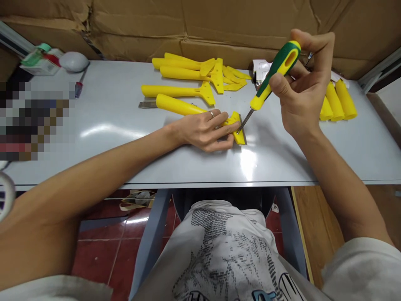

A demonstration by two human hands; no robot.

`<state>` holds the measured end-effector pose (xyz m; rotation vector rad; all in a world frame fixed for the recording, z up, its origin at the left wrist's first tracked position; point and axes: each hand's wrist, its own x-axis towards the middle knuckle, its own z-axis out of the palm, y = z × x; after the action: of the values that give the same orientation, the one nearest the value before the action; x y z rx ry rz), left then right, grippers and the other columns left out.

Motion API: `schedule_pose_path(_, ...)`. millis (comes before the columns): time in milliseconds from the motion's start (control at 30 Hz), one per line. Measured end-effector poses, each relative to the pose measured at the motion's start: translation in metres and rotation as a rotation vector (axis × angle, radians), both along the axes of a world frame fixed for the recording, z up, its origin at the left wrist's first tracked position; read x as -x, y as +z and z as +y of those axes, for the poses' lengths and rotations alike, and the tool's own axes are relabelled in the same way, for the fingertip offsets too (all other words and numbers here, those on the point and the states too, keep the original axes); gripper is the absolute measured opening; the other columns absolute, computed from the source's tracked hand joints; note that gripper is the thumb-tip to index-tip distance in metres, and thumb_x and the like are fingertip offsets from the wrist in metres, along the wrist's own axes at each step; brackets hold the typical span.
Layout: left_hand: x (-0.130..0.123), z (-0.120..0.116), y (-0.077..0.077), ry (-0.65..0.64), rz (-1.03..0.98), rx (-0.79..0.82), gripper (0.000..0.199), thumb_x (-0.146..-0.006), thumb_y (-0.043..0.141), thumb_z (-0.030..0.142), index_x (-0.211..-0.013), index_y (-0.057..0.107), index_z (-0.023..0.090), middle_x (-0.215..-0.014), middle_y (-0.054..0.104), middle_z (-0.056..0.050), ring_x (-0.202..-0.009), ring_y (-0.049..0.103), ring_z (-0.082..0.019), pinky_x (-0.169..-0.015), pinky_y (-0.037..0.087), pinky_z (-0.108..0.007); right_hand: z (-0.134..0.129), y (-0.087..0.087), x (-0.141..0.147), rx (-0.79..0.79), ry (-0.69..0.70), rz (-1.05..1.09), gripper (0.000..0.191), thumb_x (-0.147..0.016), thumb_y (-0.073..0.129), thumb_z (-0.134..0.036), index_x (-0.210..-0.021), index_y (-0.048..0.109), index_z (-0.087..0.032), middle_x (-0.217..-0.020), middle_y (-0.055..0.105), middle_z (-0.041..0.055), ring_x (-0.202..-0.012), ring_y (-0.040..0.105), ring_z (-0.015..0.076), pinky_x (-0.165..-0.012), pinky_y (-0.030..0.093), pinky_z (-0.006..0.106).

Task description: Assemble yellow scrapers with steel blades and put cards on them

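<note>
Pressed against the table by my left hand (205,131) is a yellow scraper (178,105), its long handle pointing to the left. The fingers lie around its head, where a thin metal blade (244,133) shows along the right edge. My right hand (305,90) grips a screwdriver (278,69) by its green and yellow handle. The tool slants down to the left, and its tip touches the scraper head beside my left fingertips. Whether a screw sits under the tip is too small to tell. Behind the held scraper lies another yellow scraper (171,91), and a flat metal strip (148,104) lies near the handle end.
Further back are several stacked yellow scrapers (181,73) and loose yellow pieces (234,76). Yellow tubular handles (336,104) lie at the right. A white rounded object (74,61), a small screwdriver (79,88) and a box (42,65) are at the left. Cardboard (138,25) lines the back.
</note>
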<state>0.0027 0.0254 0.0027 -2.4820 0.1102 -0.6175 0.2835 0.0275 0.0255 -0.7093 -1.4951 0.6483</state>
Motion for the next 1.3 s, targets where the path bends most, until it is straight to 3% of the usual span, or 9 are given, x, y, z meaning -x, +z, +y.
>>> schedule_pose_path(167,0.001,0.006,-0.005,-0.055,-0.149,0.222,0.024,-0.113,0.055,0.007,-0.098,0.059,0.025,-0.127,0.083,-0.002,-0.090,0.076,-0.020,-0.065,0.058,-0.034,-0.021,0.008,0.011,-0.029,0.029,-0.002,0.065,-0.089,0.085,-0.084,-0.144,0.065,-0.054,-0.157,0.069,-0.0017,-0.131,0.076,0.0329,-0.096,0.076,0.049)
schedule_pose_path(333,0.003,0.010,-0.009,0.038,-0.098,-0.082,0.024,-0.117,0.051,0.013,-0.101,0.066,0.024,-0.134,0.084,-0.005,-0.088,0.075,-0.019,-0.064,0.061,-0.033,-0.021,0.012,0.012,-0.157,0.131,0.169,0.055,-0.081,0.106,-0.056,-0.122,0.073,-0.042,-0.134,0.072,-0.0035,-0.106,0.079,0.0216,-0.098,0.077,0.047)
schedule_pose_path(400,0.003,0.010,-0.010,0.089,-0.061,-0.121,0.028,-0.118,0.048,0.013,-0.104,0.069,0.023,-0.134,0.085,-0.006,-0.088,0.076,-0.019,-0.065,0.062,-0.033,-0.024,0.014,0.011,-0.154,0.058,0.142,0.054,-0.082,0.103,-0.066,-0.122,0.074,-0.043,-0.129,0.075,-0.0026,-0.102,0.078,0.0227,-0.097,0.076,0.045)
schedule_pose_path(533,0.005,0.011,-0.013,0.214,0.028,0.066,0.038,-0.122,0.036,0.019,-0.116,0.073,0.024,-0.128,0.086,-0.007,-0.095,0.080,-0.022,-0.071,0.066,-0.038,-0.033,0.019,0.012,-0.040,0.010,0.018,0.053,-0.093,0.086,-0.079,-0.135,0.072,-0.049,-0.144,0.074,0.0005,-0.126,0.078,0.0322,-0.094,0.075,0.046)
schedule_pose_path(767,0.004,0.013,-0.013,0.203,-0.042,0.364,0.033,-0.122,0.041,0.023,-0.113,0.072,0.026,-0.132,0.087,-0.006,-0.095,0.083,-0.021,-0.076,0.068,-0.035,-0.032,0.018,0.011,-0.084,-0.013,0.000,0.068,-0.085,0.091,-0.086,-0.132,0.063,-0.045,-0.138,0.067,0.0008,-0.134,0.077,0.0358,-0.101,0.074,0.051)
schedule_pose_path(933,0.003,0.013,-0.011,0.156,-0.040,0.069,0.028,-0.122,0.047,0.017,-0.110,0.072,0.023,-0.119,0.089,-0.005,-0.087,0.082,-0.020,-0.066,0.063,-0.031,-0.038,0.022,0.009,-0.188,0.034,-0.111,0.052,-0.101,0.078,-0.079,-0.143,0.072,-0.050,-0.143,0.070,-0.0015,-0.128,0.076,0.0278,-0.105,0.073,0.047)
schedule_pose_path(1133,0.004,0.017,-0.019,0.129,-0.150,0.040,0.018,-0.119,0.055,0.015,-0.116,0.071,0.022,-0.116,0.087,-0.004,-0.083,0.079,-0.019,-0.062,0.058,-0.032,-0.030,0.018,0.010,-0.255,0.023,-0.006,0.057,-0.090,0.089,-0.082,-0.136,0.073,-0.052,-0.143,0.070,-0.0048,-0.096,0.079,0.0204,-0.092,0.074,0.042)
schedule_pose_path(1200,0.005,0.018,-0.020,0.135,-0.165,0.029,0.015,-0.119,0.057,0.016,-0.121,0.070,0.022,-0.113,0.086,-0.003,-0.084,0.079,-0.018,-0.064,0.056,-0.031,-0.034,0.021,0.007,-0.195,0.008,-0.063,0.059,-0.099,0.077,-0.082,-0.149,0.070,-0.051,-0.171,0.060,-0.0060,-0.102,0.080,0.0224,-0.093,0.074,0.044)
schedule_pose_path(1300,0.005,0.017,-0.019,0.127,-0.197,0.034,0.015,-0.119,0.059,0.019,-0.130,0.069,0.022,-0.106,0.084,-0.002,-0.085,0.077,-0.018,-0.066,0.054,-0.030,-0.046,0.030,0.000,0.050,0.076,-0.198,0.075,-0.103,0.076,-0.073,-0.171,0.048,-0.059,-0.200,0.014,-0.0167,-0.126,0.081,0.0261,-0.079,0.075,0.038)
